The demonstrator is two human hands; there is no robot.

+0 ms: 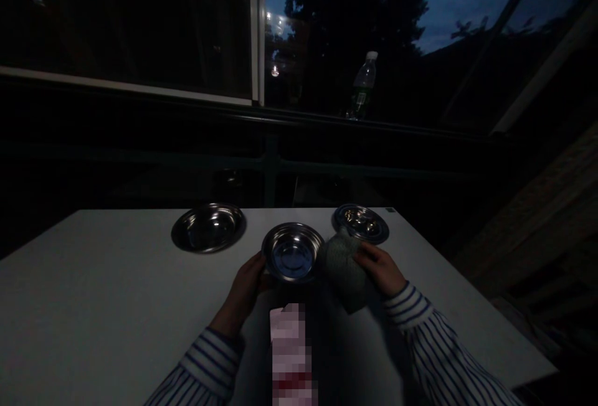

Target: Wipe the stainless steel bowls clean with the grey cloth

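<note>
A round stainless steel bowl [293, 255] is in the middle of the view, tilted toward me. My left hand [250, 284] grips its left rim, the thumb underneath in shadow. On the other side, my right hand [379, 264] is closed on a grey-green cloth [344, 266] that hangs down and meets the bowl's right rim. Whether the cloth presses on the bowl or only overlaps it I cannot tell. Both forearms wear striped sleeves.
A metal dish [208, 228] sits at the back left of the white table [107, 294]. A metal plate [360, 223] with small shiny pieces stands at the back right. Beyond the table, a plastic bottle [364, 87] stands by the window. A pixelated pink patch covers the front middle.
</note>
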